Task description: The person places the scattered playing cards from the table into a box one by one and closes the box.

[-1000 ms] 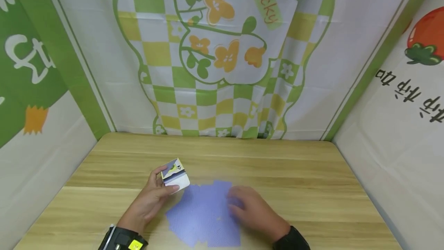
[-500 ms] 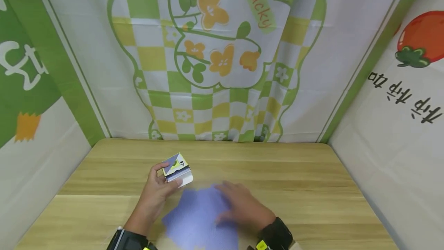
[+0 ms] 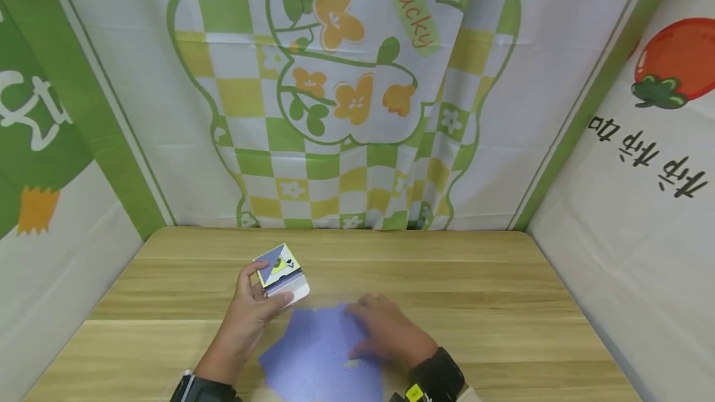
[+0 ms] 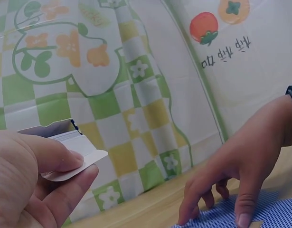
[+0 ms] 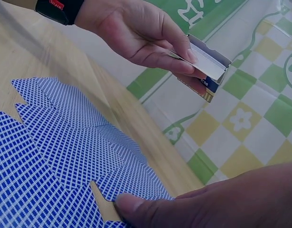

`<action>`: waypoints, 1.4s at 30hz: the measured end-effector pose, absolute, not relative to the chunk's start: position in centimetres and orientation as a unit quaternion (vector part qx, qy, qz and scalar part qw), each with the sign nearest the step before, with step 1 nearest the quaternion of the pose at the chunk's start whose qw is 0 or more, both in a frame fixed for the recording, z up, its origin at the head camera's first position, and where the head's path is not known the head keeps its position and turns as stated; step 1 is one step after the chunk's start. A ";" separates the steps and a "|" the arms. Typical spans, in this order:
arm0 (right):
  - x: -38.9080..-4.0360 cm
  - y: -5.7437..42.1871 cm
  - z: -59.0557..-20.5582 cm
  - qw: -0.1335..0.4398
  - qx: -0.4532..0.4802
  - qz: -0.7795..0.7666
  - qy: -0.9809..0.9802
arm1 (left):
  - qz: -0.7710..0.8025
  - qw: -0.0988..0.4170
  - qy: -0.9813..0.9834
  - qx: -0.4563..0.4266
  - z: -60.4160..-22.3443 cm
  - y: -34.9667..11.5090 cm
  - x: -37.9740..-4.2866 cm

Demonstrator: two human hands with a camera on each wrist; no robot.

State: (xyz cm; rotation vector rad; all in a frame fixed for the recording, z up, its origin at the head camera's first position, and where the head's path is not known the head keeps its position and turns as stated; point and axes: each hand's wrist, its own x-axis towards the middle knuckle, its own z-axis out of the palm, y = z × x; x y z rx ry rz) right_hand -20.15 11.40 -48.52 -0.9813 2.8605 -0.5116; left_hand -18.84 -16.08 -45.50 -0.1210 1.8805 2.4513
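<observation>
The left hand (image 3: 251, 312) pinches the open card box (image 3: 283, 275) above the table (image 3: 475, 290). The right hand (image 3: 388, 330), unclenched, touches the spread cards (image 3: 313, 352), nearer and right of the box. Apparent step: gathering cards; next move likely requires drawing their edges together.

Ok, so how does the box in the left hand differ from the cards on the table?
The box is held up in the left hand; the cards lie overlapping on the table. The box has white, yellow and blue areas and an open white flap; the cards show a repeating blue-and-white pattern. Both have blue on them.
</observation>
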 end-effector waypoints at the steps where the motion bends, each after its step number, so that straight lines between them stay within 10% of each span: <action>1: -20.2 11.4 -48.6 0.037 -0.321 -0.167 0.931 | 0.792 0.027 0.608 -0.040 -45.6 -16.1 -18.9; 42: -20.4 12.3 -47.4 0.116 -0.253 -0.173 0.945 | 0.768 0.030 0.638 -0.050 -44.7 -16.1 -18.8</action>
